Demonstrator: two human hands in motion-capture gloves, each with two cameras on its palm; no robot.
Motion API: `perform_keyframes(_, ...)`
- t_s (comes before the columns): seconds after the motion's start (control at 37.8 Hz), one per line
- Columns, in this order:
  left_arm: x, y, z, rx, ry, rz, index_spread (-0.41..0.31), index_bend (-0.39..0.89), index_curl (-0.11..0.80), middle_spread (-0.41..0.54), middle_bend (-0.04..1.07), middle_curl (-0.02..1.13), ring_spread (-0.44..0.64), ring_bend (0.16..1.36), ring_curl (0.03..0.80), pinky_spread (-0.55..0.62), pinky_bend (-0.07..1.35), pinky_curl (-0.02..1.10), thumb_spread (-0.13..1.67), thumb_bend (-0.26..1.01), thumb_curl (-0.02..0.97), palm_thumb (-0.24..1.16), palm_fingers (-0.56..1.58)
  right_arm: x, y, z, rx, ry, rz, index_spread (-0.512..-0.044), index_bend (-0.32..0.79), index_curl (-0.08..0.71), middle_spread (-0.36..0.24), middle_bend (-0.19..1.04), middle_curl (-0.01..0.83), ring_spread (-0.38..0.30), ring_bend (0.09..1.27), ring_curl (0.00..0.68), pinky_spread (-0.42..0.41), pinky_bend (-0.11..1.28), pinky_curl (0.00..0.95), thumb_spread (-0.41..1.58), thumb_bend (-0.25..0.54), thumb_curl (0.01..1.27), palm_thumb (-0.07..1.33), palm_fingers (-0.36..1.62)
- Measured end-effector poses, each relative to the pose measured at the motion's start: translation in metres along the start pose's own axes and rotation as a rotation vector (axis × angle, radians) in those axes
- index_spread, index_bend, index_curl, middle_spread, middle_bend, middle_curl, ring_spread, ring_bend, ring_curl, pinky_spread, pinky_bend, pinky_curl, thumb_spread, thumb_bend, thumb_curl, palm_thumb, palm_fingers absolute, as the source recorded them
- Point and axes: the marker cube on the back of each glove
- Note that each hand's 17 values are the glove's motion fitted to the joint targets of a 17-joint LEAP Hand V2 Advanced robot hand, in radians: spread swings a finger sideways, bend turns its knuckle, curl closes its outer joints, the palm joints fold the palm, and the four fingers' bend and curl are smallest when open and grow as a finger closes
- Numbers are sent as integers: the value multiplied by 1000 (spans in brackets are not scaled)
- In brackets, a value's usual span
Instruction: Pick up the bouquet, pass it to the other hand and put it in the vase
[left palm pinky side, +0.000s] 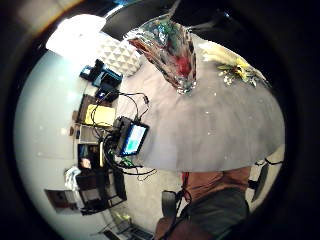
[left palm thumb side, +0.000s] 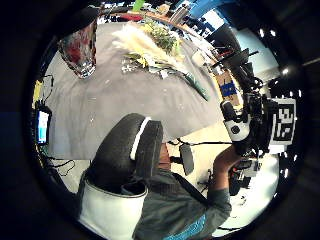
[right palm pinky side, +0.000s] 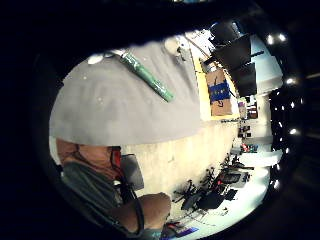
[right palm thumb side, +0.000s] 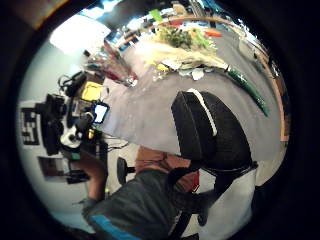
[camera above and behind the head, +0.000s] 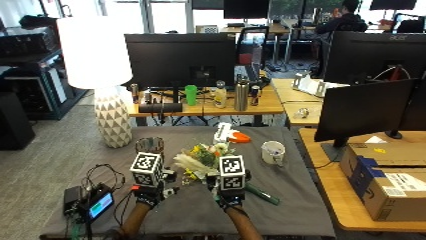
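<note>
Grey cloth: covers the table (camera above and behind the head: 293, 210); every task item sits on it.
Vase: glass vase (camera above and behind the head: 150, 146), upright, left of centre in the outside view, behind the left hand; nothing seen inside it. Left palm views show red and dark mottling in the glass.
Bouquet: bouquet (camera above and behind the head: 200, 161) lies flat on the cloth at centre frame, between the two hands and just right of the vase; pale plumes, yellow and white blooms, green-wrapped stems (camera above and behind the head: 261, 195) running toward lower right.
Mug: white mug (camera above and behind the head: 272, 152) right of the bouquet; contents not visible.
Left hand: left hand (camera above and behind the head: 150, 189) above the table near the front edge, holding nothing; whether its fingers are apart or together, cannot tell.
Right hand: right hand (camera above and behind the head: 229, 190) beside the bouquet's stem end, holding nothing; finger spread, cannot tell.
Surroundings: small screen device (camera above and behind the head: 100, 205) with cables at lower left; white lamp (camera above and behind the head: 96, 70) at upper left, behind the vase; white and orange object (camera above and behind the head: 229, 135) behind the flowers.
</note>
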Motion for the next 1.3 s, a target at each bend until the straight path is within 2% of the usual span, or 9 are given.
perform_keyframes(0.03, 0, 0, 0, -2, -3, 0, -43, 208, 63, 63, 183, 42, 99, 465, 89, 218, 258, 51, 412, 74, 41, 140, 482, 0, 0, 0, -2, 0, 1, -166, 125, 29, 32, 251, 63, 85, 219, 27, 148, 411, 93, 438, 251, 55, 362, 286)
perform_keyframes(0.08, -1, 0, 2, -11, -14, 1, -53, 195, 92, 78, 181, 80, 126, 493, 133, 276, 259, 84, 539, 70, 56, 149, 468, -1, 1, 0, -10, 1, 2, -207, 126, 55, 42, 260, 88, 109, 227, 52, 187, 432, 129, 598, 274, 70, 394, 265)
perform_keyframes(0.19, -1, -2, 6, -21, -20, 7, -67, 189, 144, 100, 174, 126, 163, 520, 183, 358, 258, 128, 722, 55, 85, 160, 445, -2, -1, 4, -24, -5, -13, -266, 131, 92, 54, 264, 128, 145, 242, 86, 240, 460, 180, 842, 295, 96, 428, 233)
perform_keyframes(0.32, 1, -3, 8, -23, -10, 9, -77, 183, 190, 115, 171, 158, 190, 534, 209, 415, 251, 159, 860, 31, 117, 168, 427, -6, 1, 5, -58, -15, -20, -304, 131, 120, 67, 269, 166, 173, 257, 112, 277, 475, 217, 1042, 296, 121, 442, 207)
perform_keyframes(0.45, 0, -1, 7, -26, -7, 5, -81, 175, 225, 119, 174, 183, 204, 542, 225, 447, 242, 182, 938, 5, 146, 174, 419, -12, 4, 4, -76, -26, -48, -324, 131, 142, 74, 274, 197, 189, 268, 132, 296, 482, 241, 1164, 286, 140, 451, 189)
perform_keyframes(0.66, -9, -1, 5, -4, -8, -2, -85, 169, 265, 118, 175, 217, 214, 548, 243, 476, 228, 210, 1000, -19, 182, 178, 406, -13, -4, 10, -50, -25, -63, -334, 127, 166, 81, 270, 236, 202, 285, 159, 310, 498, 275, 1263, 253, 163, 451, 163)
perform_keyframes(0.93, -7, 6, 2, -4, 26, 4, -86, 165, 297, 118, 174, 247, 219, 555, 259, 492, 214, 241, 1028, -23, 213, 173, 393, -1, -2, 9, -29, -10, -75, -331, 105, 168, 91, 286, 276, 209, 322, 191, 315, 528, 311, 1285, 200, 189, 458, 118)
perform_keyframes(1.09, -10, 10, 3, 8, 43, -7, -82, 157, 307, 115, 176, 260, 219, 560, 267, 496, 209, 257, 1035, -24, 226, 170, 388, 39, 3, 10, -21, 16, -16, -313, 74, 156, 93, 288, 292, 210, 363, 214, 320, 563, 331, 1248, 158, 202, 466, 80)
perform_keyframes(1.3, -9, 16, 1, 43, 72, -18, -72, 152, 314, 112, 181, 278, 213, 564, 275, 499, 205, 275, 1040, -24, 240, 166, 382, 104, -23, 42, 20, 17, 70, -289, 74, 136, 111, 255, 298, 227, 392, 234, 329, 650, 363, 1200, 107, 222, 490, -29)
